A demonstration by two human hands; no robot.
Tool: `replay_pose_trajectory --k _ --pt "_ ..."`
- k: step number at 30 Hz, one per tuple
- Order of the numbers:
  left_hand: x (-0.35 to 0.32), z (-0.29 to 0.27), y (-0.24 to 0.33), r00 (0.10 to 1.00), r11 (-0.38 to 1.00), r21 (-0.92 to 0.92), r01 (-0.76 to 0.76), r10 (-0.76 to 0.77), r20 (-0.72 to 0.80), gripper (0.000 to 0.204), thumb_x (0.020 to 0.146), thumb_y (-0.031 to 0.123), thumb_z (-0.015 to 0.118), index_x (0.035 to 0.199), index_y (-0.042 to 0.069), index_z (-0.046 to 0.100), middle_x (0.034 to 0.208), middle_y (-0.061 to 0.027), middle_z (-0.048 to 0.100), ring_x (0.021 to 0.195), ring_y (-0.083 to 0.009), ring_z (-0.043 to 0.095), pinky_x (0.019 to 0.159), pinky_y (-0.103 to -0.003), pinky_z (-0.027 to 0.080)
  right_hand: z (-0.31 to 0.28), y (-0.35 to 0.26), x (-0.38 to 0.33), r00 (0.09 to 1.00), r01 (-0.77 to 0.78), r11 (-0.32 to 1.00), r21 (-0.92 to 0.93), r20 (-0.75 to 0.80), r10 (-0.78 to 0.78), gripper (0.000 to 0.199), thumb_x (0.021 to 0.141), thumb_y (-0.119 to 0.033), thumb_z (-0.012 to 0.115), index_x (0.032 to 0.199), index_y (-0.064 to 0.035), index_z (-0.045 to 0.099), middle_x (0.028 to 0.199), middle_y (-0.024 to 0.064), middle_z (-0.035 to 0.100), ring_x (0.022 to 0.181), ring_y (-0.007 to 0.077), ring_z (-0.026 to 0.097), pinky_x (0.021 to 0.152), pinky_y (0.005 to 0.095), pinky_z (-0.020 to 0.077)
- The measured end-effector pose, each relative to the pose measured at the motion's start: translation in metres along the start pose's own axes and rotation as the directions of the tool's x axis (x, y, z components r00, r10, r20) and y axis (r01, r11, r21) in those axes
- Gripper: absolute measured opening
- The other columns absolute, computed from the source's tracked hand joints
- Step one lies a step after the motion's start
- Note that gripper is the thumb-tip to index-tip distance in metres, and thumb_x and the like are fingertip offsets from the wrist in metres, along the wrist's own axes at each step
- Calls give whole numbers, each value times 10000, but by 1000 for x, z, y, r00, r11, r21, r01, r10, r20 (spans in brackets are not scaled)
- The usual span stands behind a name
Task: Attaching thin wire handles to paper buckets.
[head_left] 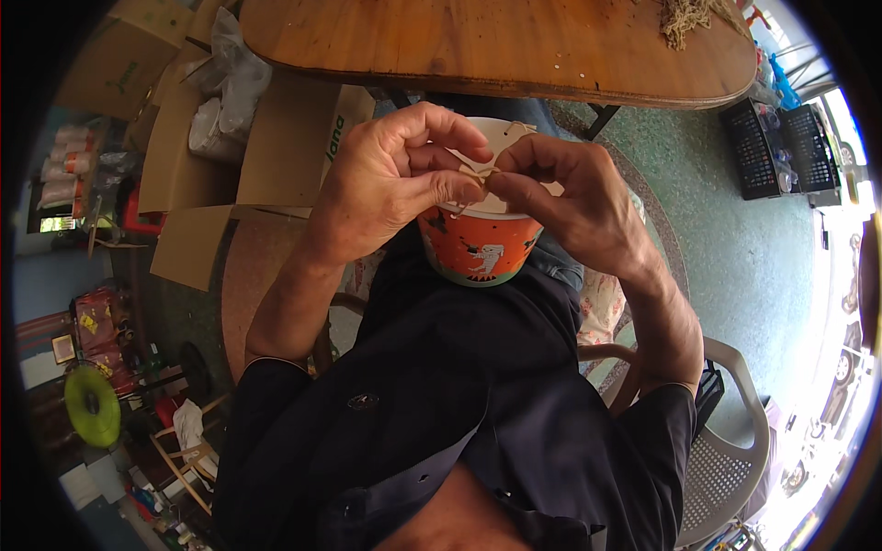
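Note:
An orange paper bucket (480, 246) with a white inside, a green base and dark and white printed figures rests on my lap. Above its near rim, my left hand (390, 174) pinches a thin beige cord (476, 173) between thumb and fingers. My right hand (577, 195) grips the same cord from the other side, fingertips close to the left ones. The cord looks looped or crossed between them; its exact form is too small to tell. At the far rim, a bit of cord also shows by a small hole.
A wooden table (478, 46) stands ahead, with a bundle of beige strands (687, 18) at its right end. Open cardboard boxes (285, 147) with plastic bags are on the left. Black crates (781, 147), a plastic chair (730, 459) and a green fan (92, 406) stand around me.

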State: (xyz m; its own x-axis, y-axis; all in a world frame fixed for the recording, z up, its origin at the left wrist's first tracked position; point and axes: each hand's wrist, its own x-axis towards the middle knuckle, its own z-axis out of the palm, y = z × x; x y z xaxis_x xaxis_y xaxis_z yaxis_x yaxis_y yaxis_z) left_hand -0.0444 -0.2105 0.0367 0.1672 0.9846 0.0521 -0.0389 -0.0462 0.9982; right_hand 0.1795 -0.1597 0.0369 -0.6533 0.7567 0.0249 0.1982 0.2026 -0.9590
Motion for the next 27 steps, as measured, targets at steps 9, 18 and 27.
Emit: replay_pose_trajectory --k 9,18,27 --pt "-2 -4 4 996 994 74 78 -81 27 343 904 -39 764 1216 -34 621 982 -97 749 926 -124 729 816 -251 619 3 3 0 999 47 998 31 13 -48 235 956 -200 723 978 34 730 827 100 716 743 144 646 695 319 523" --pt "-2 -12 19 976 944 308 119 -168 136 350 938 43 753 1255 -6 612 941 -85 764 848 -101 711 759 -247 568 -1 5 1 999 41 998 40 13 -42 240 939 -215 731 972 23 733 834 82 715 765 137 637 712 318 521" --pt "-2 -1 7 997 977 199 72 -67 -28 269 930 42 768 1162 -17 645 945 -81 765 864 -95 711 739 -228 568 3 -2 0 999 15 999 40 -34 -13 229 929 -211 741 945 17 737 825 64 719 771 121 633 719 309 520"
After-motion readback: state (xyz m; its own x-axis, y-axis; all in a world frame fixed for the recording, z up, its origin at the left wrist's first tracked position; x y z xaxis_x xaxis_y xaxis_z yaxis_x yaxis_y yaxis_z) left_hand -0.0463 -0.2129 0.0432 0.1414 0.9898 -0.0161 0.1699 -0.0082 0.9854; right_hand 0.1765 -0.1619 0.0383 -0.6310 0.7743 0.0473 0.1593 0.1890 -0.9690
